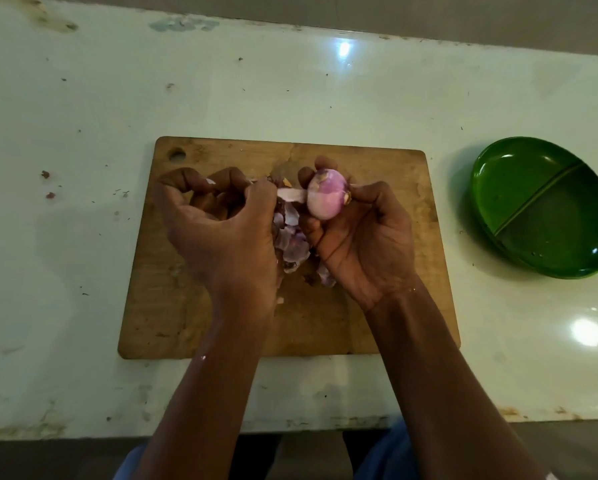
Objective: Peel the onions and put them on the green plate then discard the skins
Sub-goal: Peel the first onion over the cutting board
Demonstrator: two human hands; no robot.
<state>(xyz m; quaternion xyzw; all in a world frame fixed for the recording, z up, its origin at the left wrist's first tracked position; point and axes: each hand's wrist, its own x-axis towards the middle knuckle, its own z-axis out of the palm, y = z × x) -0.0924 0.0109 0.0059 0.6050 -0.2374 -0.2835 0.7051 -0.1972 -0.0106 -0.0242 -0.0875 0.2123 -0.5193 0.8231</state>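
Pale table [290,81]: right hand [363,244] grips a nearly bare onion [327,195], left hand [221,233] pinches its skin strip [290,195]; green plate [519,181] empty, skins [294,240] undiscarded.

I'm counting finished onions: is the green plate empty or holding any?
Empty. Both compartments of the green plate show bare glossy surface; the only onion in view is held in the right hand above the cutting board.

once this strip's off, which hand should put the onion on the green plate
Right. The right hand holds the onion, the green plate lies on its side, and the left hand pinches the skin strip.
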